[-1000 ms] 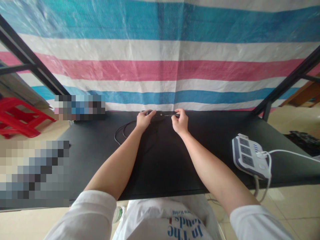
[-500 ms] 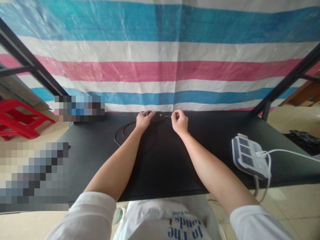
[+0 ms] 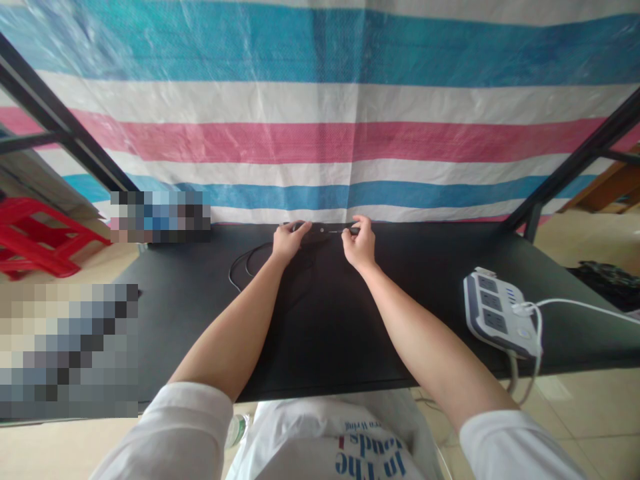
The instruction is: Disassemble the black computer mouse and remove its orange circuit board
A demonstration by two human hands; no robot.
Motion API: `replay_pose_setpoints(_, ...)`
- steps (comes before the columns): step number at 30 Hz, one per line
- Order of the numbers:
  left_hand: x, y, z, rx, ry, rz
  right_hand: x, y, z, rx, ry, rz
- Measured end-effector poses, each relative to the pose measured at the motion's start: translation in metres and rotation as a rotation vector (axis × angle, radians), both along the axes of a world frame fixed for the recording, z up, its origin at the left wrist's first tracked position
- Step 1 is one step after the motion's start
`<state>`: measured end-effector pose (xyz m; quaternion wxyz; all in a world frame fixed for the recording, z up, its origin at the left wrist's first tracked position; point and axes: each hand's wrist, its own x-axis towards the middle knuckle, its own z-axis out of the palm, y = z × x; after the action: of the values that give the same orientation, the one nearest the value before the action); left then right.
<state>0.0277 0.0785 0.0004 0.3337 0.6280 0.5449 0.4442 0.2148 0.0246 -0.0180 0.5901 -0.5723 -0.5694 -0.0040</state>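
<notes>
At the far edge of the black table [image 3: 325, 333], my left hand [image 3: 289, 240] is closed around a dark corded device [image 3: 320, 231]. A small pale round spot shows on the device's right part; its exact kind is hard to make out against the tabletop. My right hand [image 3: 360, 243] grips the dark handle of a thin screwdriver [image 3: 336, 232] between thumb and fingers, the index finger raised. Its slim metal shaft points left at the device; whether the tip touches it, I cannot tell. A black cable [image 3: 235, 267] loops on the table beside my left forearm.
A white and grey power strip [image 3: 495, 313] with a white cable plugged in lies on the right. Behind the table hangs a striped plastic sheet [image 3: 320, 143], between dark metal posts [image 3: 545, 173]. A red stool [image 3: 45, 240] stands at left, near blurred-out areas.
The fingers of my right hand have loosened and lifted on the screwdriver's handle, showing more of it. My left hand and the device have stayed nearly still.
</notes>
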Motion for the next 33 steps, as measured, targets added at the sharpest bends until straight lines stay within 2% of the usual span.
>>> replay_pose_setpoints(6,-0.0005,0.0011,-0.0006,0.017,0.001,-0.004,-0.001,-0.0062,0.0066,-0.096,-0.046,-0.083)
replay_pose_setpoints(10,-0.0007,0.0019,-0.0015,0.005,0.002,0.002,0.0007,-0.0052,0.007,-0.06,-0.089,-0.12)
replay_pose_setpoints(33,0.0004,0.0,0.0007,-0.001,0.012,0.001,0.0009,-0.0057,0.007,-0.043,-0.018,0.014)
